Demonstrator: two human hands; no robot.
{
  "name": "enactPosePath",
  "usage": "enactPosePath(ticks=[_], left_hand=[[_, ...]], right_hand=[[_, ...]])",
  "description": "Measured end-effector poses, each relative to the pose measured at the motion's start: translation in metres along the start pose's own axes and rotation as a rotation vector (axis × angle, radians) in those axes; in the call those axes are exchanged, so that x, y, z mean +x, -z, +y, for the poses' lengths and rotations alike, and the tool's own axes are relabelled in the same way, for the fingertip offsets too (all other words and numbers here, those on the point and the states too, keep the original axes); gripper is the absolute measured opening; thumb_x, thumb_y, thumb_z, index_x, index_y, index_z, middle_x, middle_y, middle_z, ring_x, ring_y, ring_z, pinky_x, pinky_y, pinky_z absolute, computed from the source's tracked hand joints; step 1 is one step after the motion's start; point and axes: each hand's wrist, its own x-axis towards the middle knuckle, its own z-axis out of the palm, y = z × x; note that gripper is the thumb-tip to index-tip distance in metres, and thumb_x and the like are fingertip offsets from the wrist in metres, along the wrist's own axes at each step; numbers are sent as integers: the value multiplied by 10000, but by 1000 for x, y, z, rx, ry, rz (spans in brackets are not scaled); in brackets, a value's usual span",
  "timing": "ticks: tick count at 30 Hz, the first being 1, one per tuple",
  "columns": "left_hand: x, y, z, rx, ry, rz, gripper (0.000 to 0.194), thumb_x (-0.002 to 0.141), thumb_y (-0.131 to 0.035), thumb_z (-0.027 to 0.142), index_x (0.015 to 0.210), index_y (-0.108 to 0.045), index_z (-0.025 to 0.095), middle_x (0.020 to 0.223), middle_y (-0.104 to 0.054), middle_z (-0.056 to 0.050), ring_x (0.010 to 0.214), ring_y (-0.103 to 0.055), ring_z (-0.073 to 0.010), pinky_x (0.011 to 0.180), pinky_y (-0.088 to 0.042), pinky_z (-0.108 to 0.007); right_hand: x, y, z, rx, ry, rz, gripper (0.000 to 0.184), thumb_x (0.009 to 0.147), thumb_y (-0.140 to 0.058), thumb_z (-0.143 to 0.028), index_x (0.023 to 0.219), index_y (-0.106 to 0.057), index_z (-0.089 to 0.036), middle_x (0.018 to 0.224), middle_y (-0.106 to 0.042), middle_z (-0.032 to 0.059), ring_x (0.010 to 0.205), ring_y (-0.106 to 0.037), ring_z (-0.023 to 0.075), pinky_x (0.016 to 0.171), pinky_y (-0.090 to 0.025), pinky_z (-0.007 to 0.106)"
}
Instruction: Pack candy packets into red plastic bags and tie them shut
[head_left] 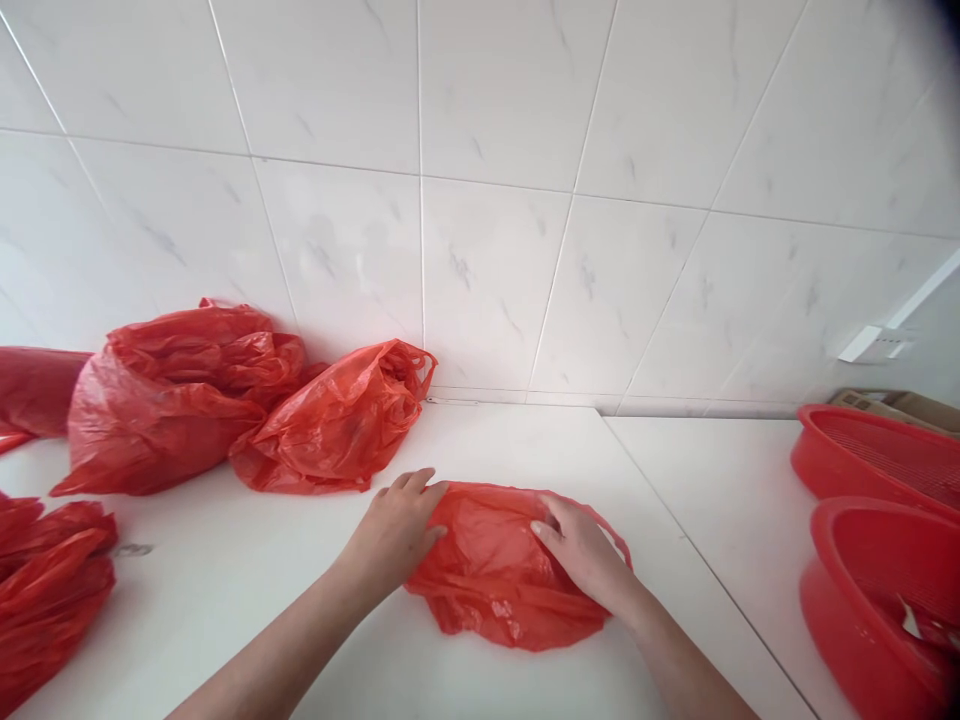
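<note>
A thin red plastic bag (495,580) lies spread and crumpled on the white tabletop in front of me, its mouth facing up. My left hand (401,525) rests at the bag's left edge, fingers stretched and thumb apart, touching the film. On the right side, my right hand (581,550) has bent fingers on the bag's upper edge, with the thumb over the film; the fingertips are partly covered by red plastic. A loop of the bag shows behind the right wrist. Whatever lies inside the bag is hidden.
Filled red bags (180,400) and a smaller bundled bag (337,420) stand against the tiled wall. Another red bag (52,600) is at the near left. Two red plastic baskets (832,540) sit at right, by a cardboard box (900,405). A seam runs between the tabletops.
</note>
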Motion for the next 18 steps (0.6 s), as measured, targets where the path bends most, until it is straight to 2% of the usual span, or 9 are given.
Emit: enactPosePath(ticks=[3,5,8,12,14,18], left_hand=[[-1,-6,-6,-166,55,21,397,863,-461,280,1258,-498,300,1303,-538,-55,1105,-579,-227,895,-496,-365],[-5,-8,-6,-317,88,99,396,879,-453,372,1268,-480,305,1314,-518,-49,1143,-552,-221,913,-493,-345],[-14,-11,-5,-555,174,220,401,852,-500,459,1218,-499,297,1305,-505,-53,1169,-520,-240,912,-494,-366],[-28,-21,-11,-700,347,273,454,831,-492,538,1202,-462,280,1191,-534,-63,999,-591,-227,786,-539,-365],[-30,-28,-16,-715,366,255,501,805,-512,564,1208,-448,274,1079,-560,-50,899,-608,-215,728,-544,-350],[-27,-42,-27,-657,354,229,519,763,-567,559,1204,-456,309,932,-598,1,782,-621,-196,659,-541,-316]], right_hand=[[0,2,0,35,22,39,284,872,-449,-387,1102,-571,-273,864,-637,0,771,-597,178,695,-449,308],[-2,2,-3,44,75,101,191,883,-438,-375,899,-588,-258,801,-624,-14,720,-578,162,651,-433,287],[-4,-1,-7,30,149,145,262,905,-405,-360,692,-492,-234,671,-563,-32,599,-508,140,552,-377,265],[-11,-7,-15,0,240,153,235,892,-439,-297,669,-462,-226,626,-522,-44,561,-468,122,520,-345,243],[-16,-5,-22,-23,303,170,216,882,-452,-250,669,-478,-221,626,-531,-46,578,-482,113,542,-360,233],[-35,20,-40,-60,379,261,136,867,-471,-203,770,-561,-231,704,-595,-40,623,-520,101,576,-397,212]])
